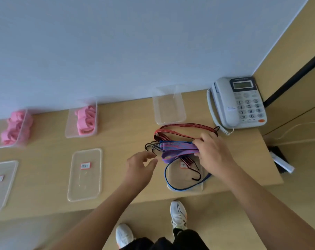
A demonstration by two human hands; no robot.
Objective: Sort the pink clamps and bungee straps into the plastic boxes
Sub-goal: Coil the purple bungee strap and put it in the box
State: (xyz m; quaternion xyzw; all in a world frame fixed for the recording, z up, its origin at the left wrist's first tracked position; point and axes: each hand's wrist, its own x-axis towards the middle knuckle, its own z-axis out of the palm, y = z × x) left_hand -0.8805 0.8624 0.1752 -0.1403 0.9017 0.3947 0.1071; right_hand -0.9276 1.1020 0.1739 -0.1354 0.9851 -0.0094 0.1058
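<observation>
My right hand grips a folded bundle of bungee straps, blue-and-red striped with black hooks at the left end. A red strap loops behind it on the table, and a blue loop hangs over a labelled lid. My left hand hovers open just left of the hooks, touching nothing. An empty clear box stands behind the straps. Two clear boxes hold pink clamps: the middle box and the far left box.
Two more labelled clear lids lie near the front edge, one in the middle and one at the left. A grey desk phone sits at the back right. The wall runs behind the boxes. My shoes show below the table edge.
</observation>
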